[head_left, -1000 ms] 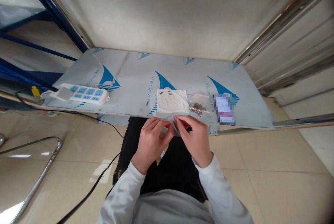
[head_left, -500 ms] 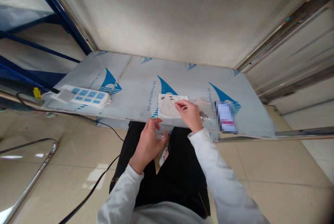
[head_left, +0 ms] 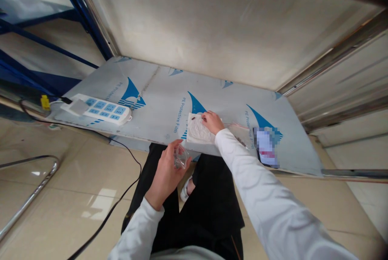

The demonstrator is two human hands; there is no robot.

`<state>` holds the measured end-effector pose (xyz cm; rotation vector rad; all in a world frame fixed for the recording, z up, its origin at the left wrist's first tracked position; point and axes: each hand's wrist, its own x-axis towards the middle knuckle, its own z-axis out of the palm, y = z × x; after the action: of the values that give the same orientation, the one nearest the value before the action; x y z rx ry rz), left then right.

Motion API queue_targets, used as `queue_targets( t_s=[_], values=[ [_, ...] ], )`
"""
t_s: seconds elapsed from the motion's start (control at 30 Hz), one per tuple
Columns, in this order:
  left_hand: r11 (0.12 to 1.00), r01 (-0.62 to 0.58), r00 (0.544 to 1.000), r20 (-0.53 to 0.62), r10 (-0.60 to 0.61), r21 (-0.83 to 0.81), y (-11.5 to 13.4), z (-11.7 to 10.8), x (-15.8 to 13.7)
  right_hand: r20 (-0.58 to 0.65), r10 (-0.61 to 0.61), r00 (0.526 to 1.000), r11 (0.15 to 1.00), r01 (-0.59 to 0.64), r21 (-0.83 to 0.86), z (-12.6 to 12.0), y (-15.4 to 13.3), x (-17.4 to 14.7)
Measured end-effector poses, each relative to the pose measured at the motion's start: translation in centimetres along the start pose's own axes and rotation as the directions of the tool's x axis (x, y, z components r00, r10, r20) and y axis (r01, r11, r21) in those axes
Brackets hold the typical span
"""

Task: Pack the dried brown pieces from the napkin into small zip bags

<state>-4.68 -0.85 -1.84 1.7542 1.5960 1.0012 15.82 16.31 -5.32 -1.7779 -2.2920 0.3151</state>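
Note:
My left hand point(head_left: 166, 171) is curled round a small clear plastic bag point(head_left: 181, 157), held with its mouth spread just in front of the table edge. A crumpled white tissue point(head_left: 198, 131) lies flat near that edge. Over the tissue's far right part, my right hand point(head_left: 212, 122) has its fingertips pinched together at a small dark piece, mostly covered by the fingers. Another small dark oval piece point(head_left: 193, 118) rests on the tissue's far left corner. Partly behind my right sleeve is a clear bag point(head_left: 242, 131) with dark contents.
A phone point(head_left: 266, 147) with a blurred screen lies to the right on the film-covered table point(head_left: 160, 124). On the left is a white power strip point(head_left: 98, 108) with a plug in it. Its black cable point(head_left: 133, 155) hangs over the front edge. A metal tube frame point(head_left: 45, 183) stands at lower left.
My right hand has moved forward and down onto the tissue's far side. The left hand has turned, so the bag's mouth shows more. The view has shifted slightly.

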Motion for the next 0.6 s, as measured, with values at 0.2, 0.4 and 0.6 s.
queue_targets(
  t_s=[0.2,0.4,0.6],
  values=[
    [0.999,-0.025,1.0,0.013,0.024,0.035,0.1,-0.5,0.0,-0.007,0.013,1.0,1.0,-0.012,0.025,-0.3,-0.4,0.8],
    [0.998,-0.049,0.999,-0.002,0.049,0.047,-0.1,-0.8,0.0,0.044,-0.181,0.983,0.978,0.175,0.117,-1.0,-2.4,2.0],
    [0.999,-0.01,1.0,0.011,0.009,0.041,-0.3,-1.3,-0.1,0.084,-0.264,0.961,0.959,0.252,0.131,-0.9,-3.0,2.2]
  ],
)
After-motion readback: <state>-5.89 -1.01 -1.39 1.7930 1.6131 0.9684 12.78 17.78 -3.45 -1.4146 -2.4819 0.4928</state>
